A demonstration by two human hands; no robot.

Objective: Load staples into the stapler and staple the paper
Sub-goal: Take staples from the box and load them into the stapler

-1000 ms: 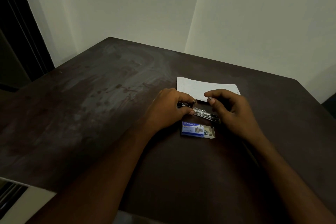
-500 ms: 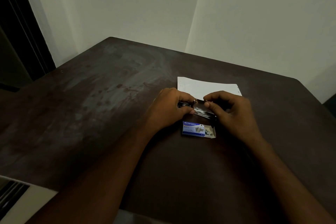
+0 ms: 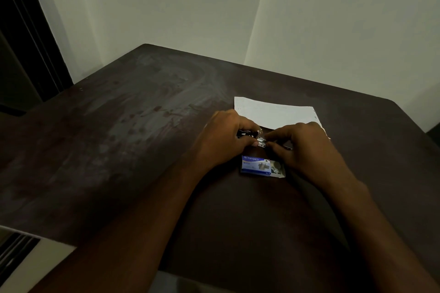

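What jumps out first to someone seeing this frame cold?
Both hands, left hand and right hand, meet at mid-table over a small stapler, its shiny metal showing between the fingertips. Just nearer the person lies a blue staple box, its right end open. Behind the hands, white paper stands out against the dark table.

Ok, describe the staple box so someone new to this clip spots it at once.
Start at the dark brown table and find the white paper near its middle. Nearer the camera, just below both hands, lies the staple box. It is the only blue and white item there, a small carton with its right end open.
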